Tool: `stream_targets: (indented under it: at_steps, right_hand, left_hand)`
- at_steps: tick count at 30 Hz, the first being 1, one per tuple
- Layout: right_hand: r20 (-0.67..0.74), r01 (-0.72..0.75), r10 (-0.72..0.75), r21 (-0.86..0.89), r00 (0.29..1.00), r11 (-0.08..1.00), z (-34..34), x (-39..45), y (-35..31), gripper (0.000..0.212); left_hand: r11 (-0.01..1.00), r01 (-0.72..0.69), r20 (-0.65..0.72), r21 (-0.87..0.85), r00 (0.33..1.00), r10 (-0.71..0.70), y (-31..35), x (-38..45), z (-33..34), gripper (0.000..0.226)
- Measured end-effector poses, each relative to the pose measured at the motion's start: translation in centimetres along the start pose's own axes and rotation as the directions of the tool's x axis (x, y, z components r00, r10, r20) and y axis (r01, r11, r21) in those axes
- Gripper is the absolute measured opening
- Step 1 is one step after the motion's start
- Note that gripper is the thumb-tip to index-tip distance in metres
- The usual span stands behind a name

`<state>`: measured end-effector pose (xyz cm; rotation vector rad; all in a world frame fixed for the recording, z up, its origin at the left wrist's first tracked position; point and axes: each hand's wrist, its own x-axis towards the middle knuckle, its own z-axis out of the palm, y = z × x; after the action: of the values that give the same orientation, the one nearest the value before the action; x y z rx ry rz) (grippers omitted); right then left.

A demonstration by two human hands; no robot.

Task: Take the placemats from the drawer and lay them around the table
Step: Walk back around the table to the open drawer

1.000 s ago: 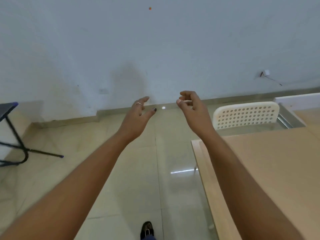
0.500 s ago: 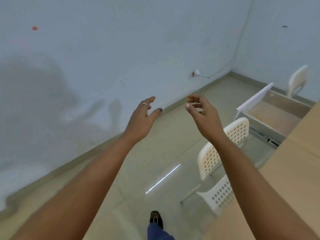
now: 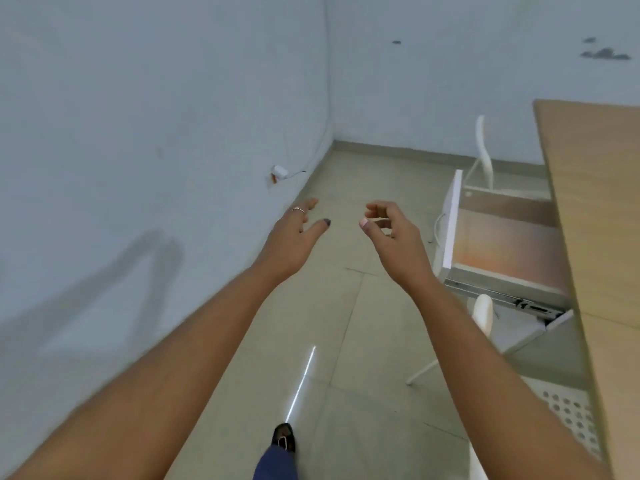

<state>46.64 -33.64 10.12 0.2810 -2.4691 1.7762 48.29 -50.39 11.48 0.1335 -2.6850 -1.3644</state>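
Observation:
A drawer (image 3: 450, 216) with a white front stands pulled out from under the wooden table (image 3: 602, 209) on the right. Its inside shows a flat reddish-brown surface; I cannot tell whether that is a placemat or the drawer bottom. My left hand (image 3: 294, 233) is stretched forward over the floor, fingers apart, holding nothing. My right hand (image 3: 391, 233) is held out beside it, fingers loosely curled, holding nothing, a little left of the drawer front.
A white chair (image 3: 485, 313) is tucked under the table near the drawer, a second white chair (image 3: 483, 154) stands beyond it. The blue-white wall runs close on the left with a small socket (image 3: 280, 172). My foot (image 3: 284, 441) is on the tiled floor.
The view has swung right along the wall. The open drawer and table have come closer and larger on the right. Both hands stay outstretched and hold nothing.

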Motion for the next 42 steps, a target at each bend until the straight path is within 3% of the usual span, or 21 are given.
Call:
stream_targets:
  at_steps: [9,16,22,28,30,33,37,40,42]
  right_hand:
    - [-0.323,-0.24,0.227,0.001,0.919,0.971,0.3,13.2,3.7,0.026]
    - [-0.569,-0.391,0.378,0.105,0.73,0.914,-4.4,21.6,10.3,0.024]
    - [-0.655,-0.521,0.554,0.275,0.514,0.808,-7.5,26.8,15.7,0.024]
    - [-0.637,-0.56,0.726,0.513,0.26,0.65,-9.1,29.8,19.3,0.01]
    - [-0.574,-0.562,0.8,0.61,0.173,0.559,-8.9,30.2,20.1,0.011]
    - [-0.441,-0.441,0.897,0.799,0.034,0.409,-7.6,31.0,20.9,0.014]
    - [-0.214,-0.079,0.968,0.975,-0.128,0.205,-4.5,32.4,21.5,0.014]
    - [-0.142,0.331,0.949,0.914,-0.28,0.234,-3.5,33.7,22.7,0.017]
    - [-0.104,0.503,0.921,0.812,-0.375,0.296,-4.0,34.2,23.4,0.019]
  left_hand:
    - [0.98,-0.198,0.299,-0.02,0.934,0.195,-0.3,19.9,3.6,0.049]
    - [0.947,-0.316,0.604,-0.056,0.744,0.284,2.2,32.1,14.0,0.051]
    - [0.962,-0.272,0.81,-0.006,0.563,0.164,4.2,39.6,22.2,0.052]
    - [0.977,-0.136,0.945,0.163,0.305,-0.116,6.8,45.4,30.6,0.051]
    - [0.961,-0.047,0.933,0.273,0.255,-0.253,7.0,46.4,32.5,0.046]
    - [0.889,0.046,0.881,0.456,0.12,-0.458,6.8,48.2,34.7,0.05]
    - [0.87,0.054,0.87,0.491,0.016,-0.492,6.3,50.0,37.2,0.062]
    - [0.854,0.069,0.856,0.516,-0.075,-0.512,6.4,51.0,38.6,0.066]
    - [0.841,0.08,0.842,0.535,-0.131,-0.523,6.5,51.0,39.5,0.064]
